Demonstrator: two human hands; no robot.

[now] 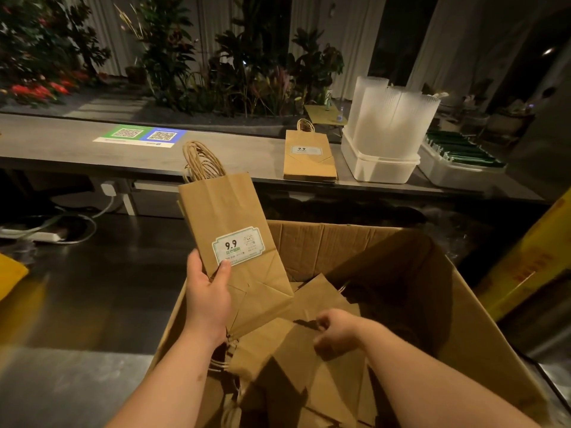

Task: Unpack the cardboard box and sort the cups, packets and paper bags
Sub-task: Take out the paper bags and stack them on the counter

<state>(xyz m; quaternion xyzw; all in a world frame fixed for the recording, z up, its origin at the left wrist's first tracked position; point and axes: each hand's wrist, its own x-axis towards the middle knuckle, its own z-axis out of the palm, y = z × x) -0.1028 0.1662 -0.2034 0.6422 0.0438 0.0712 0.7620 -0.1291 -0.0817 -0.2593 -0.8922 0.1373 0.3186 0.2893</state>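
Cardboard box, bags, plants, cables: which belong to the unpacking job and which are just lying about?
Job: cardboard box; held bag in the left hand; bags in the box, gripped by the right hand; bag stack, cups and green packets on the counter.
Lying about: plants; QR-code sign; power strip; yellow box.

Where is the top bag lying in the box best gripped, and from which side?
Pinch its folded edge nearest the right hand, coming from above and the right. The top bag lies flat on the pile in the box, so that edge is free; the hand's fingers curl on it.
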